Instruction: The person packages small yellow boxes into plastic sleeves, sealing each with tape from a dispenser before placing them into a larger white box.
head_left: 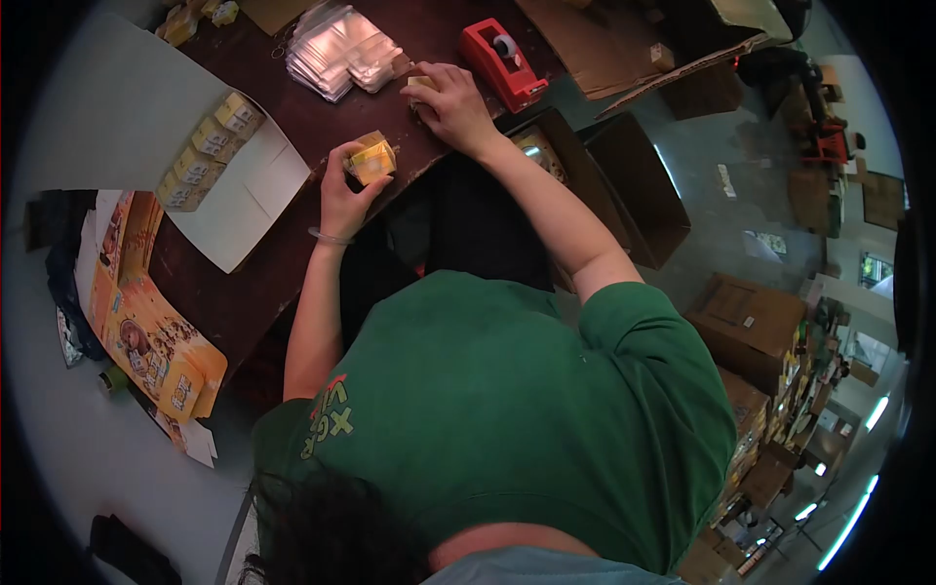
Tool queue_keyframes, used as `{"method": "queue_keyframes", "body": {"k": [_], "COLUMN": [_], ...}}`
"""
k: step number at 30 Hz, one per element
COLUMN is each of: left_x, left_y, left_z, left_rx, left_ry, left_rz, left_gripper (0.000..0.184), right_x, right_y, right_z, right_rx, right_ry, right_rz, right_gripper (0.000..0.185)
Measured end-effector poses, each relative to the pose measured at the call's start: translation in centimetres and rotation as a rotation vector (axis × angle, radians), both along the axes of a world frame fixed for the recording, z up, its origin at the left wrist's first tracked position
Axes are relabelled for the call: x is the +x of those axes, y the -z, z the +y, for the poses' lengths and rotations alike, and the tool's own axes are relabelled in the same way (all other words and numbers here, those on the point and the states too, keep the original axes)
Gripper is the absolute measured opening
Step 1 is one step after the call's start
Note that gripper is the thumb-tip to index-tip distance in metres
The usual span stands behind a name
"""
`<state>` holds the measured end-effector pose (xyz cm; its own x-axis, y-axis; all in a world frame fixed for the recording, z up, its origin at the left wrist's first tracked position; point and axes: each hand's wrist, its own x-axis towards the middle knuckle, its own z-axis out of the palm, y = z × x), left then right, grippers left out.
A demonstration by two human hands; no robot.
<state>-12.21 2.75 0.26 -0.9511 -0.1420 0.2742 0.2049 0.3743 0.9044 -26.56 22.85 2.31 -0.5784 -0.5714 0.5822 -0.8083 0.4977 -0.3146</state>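
Observation:
My left hand (pixel 348 190) is closed round a small yellow box (pixel 371 160) with clear film about it, above the front edge of the dark red table (pixel 322 127). To its upper right, my right hand (pixel 454 105) grips another small yellow item (pixel 421 86), mostly covered by the fingers. Just beyond my right hand lies a fanned stack of clear plastic sleeves (pixel 341 54). A red tape dispenser (pixel 502 66) stands right of that hand.
At the left, a white open box (pixel 255 200) holds several small yellow boxes (pixel 210 151). Printed orange cartons (pixel 156 336) lie at the table's left end. Open cardboard boxes (pixel 634 185) stand right of my legs, with stacked cartons (pixel 746 317) behind.

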Motion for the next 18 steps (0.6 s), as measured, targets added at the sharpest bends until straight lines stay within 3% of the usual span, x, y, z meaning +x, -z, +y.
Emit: {"method": "queue_keyframes", "body": {"k": [2,5,7,10,14,15,17,18], "left_x": [0.0,-0.1,-0.1,0.0,0.0,-0.3,-0.1,0.0], "left_y": [0.4,0.4,0.3,0.3,0.2,0.4,-0.1,-0.4], "left_z": [0.0,-0.3,-0.2,-0.1,-0.1,-0.2,0.0,0.0], "left_rx": [0.073,0.061,0.004,0.052,0.093,0.075,0.041,0.053], "left_ry": [0.023,0.023,0.021,0.023,0.029,0.025,0.026,0.035], "left_rz": [-0.026,-0.023,0.026,-0.008,-0.042,-0.026,-0.018,-0.038], "left_gripper": [0.053,0.053,0.053,0.053,0.054,0.054,0.054,0.054], "right_x": [-0.6,-2.1,-4.1,-7.2,-4.0,-3.1,-2.8,-3.2], "right_y": [-0.6,-1.3,-3.5,-1.9,-3.6,-2.3,-0.5,0.3], "right_z": [0.0,-0.9,-0.8,-0.9,0.6,0.8,1.2,1.3], "right_rx": [-0.007,-0.22,-0.196,-0.251,-0.113,-0.002,0.159,0.076], "right_ry": [-0.058,0.002,0.055,0.093,-0.019,-0.063,-0.119,-0.124], "right_rz": [0.094,-0.451,-0.828,-0.997,-0.563,-0.326,-0.379,-0.394], "right_gripper": [0.027,0.02,0.026,0.043,0.048,0.053,0.06,0.06]}}
